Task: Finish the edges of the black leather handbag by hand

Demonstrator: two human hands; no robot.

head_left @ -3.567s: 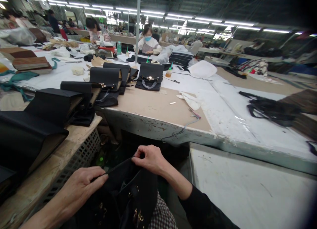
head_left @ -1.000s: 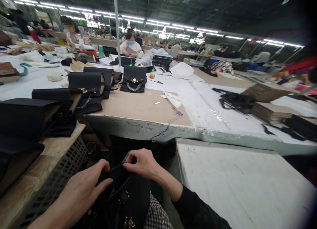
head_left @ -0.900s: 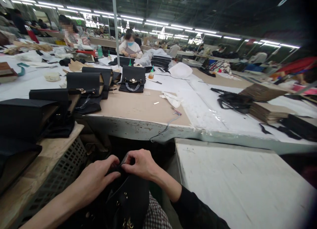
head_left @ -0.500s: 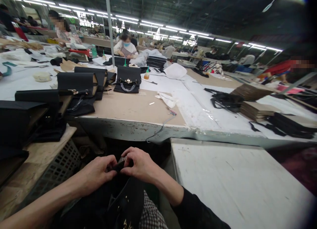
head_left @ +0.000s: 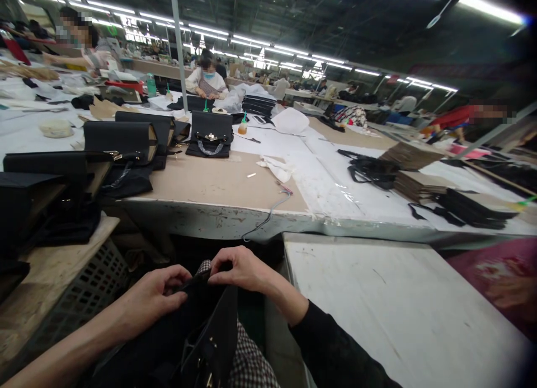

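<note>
- Right up close, lower centre: a black leather-look bag with gold-coloured fittings (head_left: pixel 222 326), mouth uppermost, over a brown-and-white checked cloth (head_left: pixel 255 363).
- Here's the right hand (head_left: pixel 241 270), thumb and forefinger closed in a pinch on the bag's black rim, seemingly to hold that edge up and steady.
- Across from it, the left hand (head_left: pixel 161 293), half open, thumb and fingers parted at the same rim; I can't tell whether it grips anything. Two hands along one edge probably spread the load.
- Lower left: a pale wooden board (head_left: pixel 29 315) above a grey perforated plastic crate (head_left: pixel 96 281), with black bags in a row, perhaps lined up for easy reach.
- Lower right, a smaller white-topped bench (head_left: pixel 356 298).
- Middle of the frame, the long bench (head_left: pixel 222 181), its beige sheet likely shielding the surface; a crumpled white cloth (head_left: pixel 277 167) lies there.
- Beyond, a black bag with a gold clasp (head_left: pixel 212 130) stands upright, its handle wrapped in clear plastic, presumably against scuffs.
- Just beside it, an amber bottle with a green nozzle (head_left: pixel 243 125), standing tip up.
- Farther back, upper centre: a masked co-worker (head_left: pixel 207 83).
</note>
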